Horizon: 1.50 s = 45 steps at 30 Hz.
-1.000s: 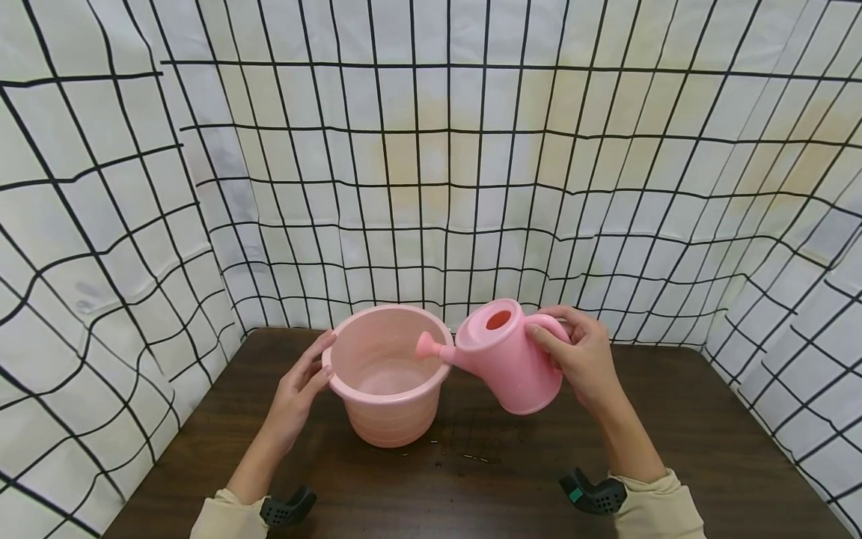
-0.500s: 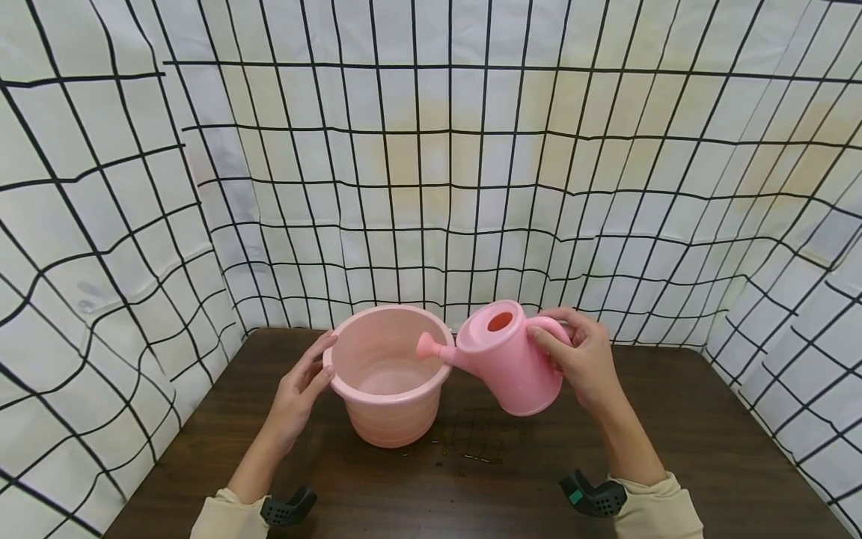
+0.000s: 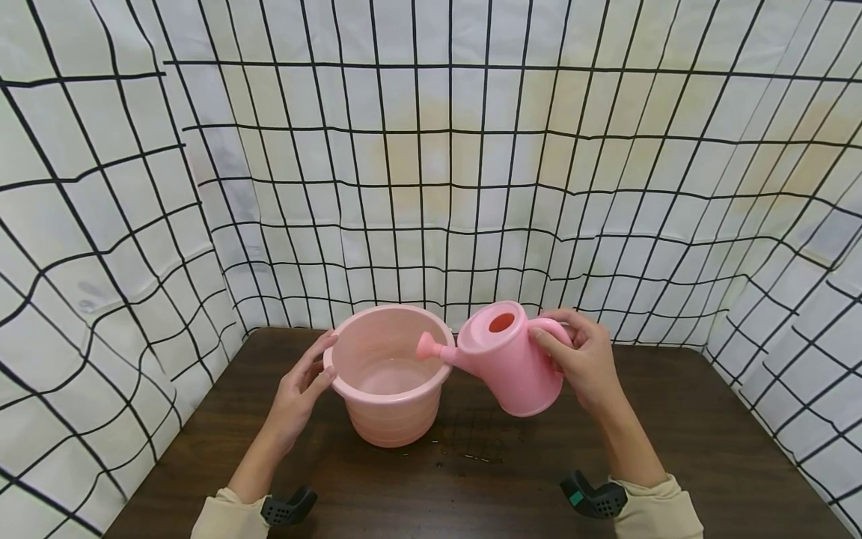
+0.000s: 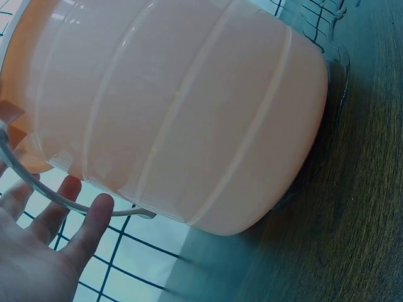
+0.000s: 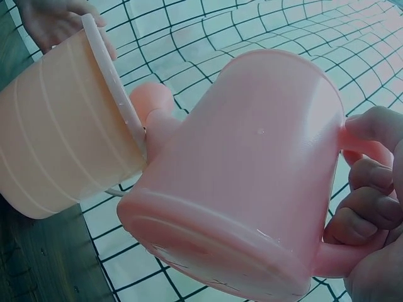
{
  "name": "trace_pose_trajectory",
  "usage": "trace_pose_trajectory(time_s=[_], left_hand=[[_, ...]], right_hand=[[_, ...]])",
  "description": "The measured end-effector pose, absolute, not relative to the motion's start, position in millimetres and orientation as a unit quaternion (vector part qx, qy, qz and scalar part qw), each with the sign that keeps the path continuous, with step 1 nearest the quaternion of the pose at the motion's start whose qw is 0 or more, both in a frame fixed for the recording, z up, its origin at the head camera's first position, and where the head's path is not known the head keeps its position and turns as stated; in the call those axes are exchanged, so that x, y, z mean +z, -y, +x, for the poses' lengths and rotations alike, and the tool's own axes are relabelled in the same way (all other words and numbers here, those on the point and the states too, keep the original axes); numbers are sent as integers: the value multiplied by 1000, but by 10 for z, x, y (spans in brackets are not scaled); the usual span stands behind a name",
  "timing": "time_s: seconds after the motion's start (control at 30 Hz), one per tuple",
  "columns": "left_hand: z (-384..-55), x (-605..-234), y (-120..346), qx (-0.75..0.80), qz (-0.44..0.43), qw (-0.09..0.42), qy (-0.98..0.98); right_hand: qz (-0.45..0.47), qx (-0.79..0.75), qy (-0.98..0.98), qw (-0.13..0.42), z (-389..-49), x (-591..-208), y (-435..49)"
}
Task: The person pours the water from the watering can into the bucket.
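A pink watering can (image 3: 518,367) hangs tilted toward the left above the table. My right hand (image 3: 592,359) grips its handle, fingers curled through the loop in the right wrist view. The can's spout, with a round rose (image 3: 427,346), reaches over the right rim of a pale pink bucket (image 3: 393,415). The bucket stands upright, and no stream from the rose is visible. My left hand (image 3: 296,393) touches the bucket's left rim with extended fingers and thumb. In the left wrist view, a thin curved bail handle (image 4: 47,192) crosses in front of these fingers (image 4: 94,220).
Water drops (image 3: 481,458) lie on the dark wooden table (image 3: 512,494) in front of the bucket and can. White cloth with a black grid (image 3: 431,165) encloses the table at the back and both sides. Each wrist wears a black device (image 3: 592,495).
Almost nothing differs. The watering can's body and my right hand have shifted very slightly downward and to the right; my left hand stays at the bucket's rim.
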State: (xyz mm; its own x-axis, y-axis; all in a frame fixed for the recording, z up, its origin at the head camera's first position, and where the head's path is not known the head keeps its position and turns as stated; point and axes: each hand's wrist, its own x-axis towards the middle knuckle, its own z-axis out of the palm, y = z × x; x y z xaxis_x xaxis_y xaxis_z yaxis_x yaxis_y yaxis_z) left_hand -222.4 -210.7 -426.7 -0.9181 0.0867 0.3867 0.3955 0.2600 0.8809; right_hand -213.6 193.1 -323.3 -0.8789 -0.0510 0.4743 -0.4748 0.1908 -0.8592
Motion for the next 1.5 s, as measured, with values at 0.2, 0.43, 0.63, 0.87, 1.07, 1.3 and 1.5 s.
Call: trace_pose_trajectory(time_s=[0.2,0.43,0.63,0.87,1.07,1.3,1.5], left_hand=[[-2224,-4270,2104,-591,-157,135,780],[-2232,-4278,2102,-592,-156,134,779],[-2230,-4282,2102,-595,-155,133,778],[-2229,-4284,2102,-596,-154,130,778],[-2232,-4281,2097,-600,-162,133,772],[-2235,-4282,2097,-606,-170,136,765],[-2242,-4294,2103,-602,-169,136,768]], right_hand=[[178,617,748,170,-2126,-3247,-1933],[171,618,748,171,-2124,-3262,-1937],[167,617,750,169,-2124,-3263,-1938],[164,611,756,169,-2116,-3252,-1938],[166,613,753,170,-2119,-3250,-1937],[167,613,752,175,-2124,-3249,-1936],[164,613,753,172,-2120,-3246,-1933]])
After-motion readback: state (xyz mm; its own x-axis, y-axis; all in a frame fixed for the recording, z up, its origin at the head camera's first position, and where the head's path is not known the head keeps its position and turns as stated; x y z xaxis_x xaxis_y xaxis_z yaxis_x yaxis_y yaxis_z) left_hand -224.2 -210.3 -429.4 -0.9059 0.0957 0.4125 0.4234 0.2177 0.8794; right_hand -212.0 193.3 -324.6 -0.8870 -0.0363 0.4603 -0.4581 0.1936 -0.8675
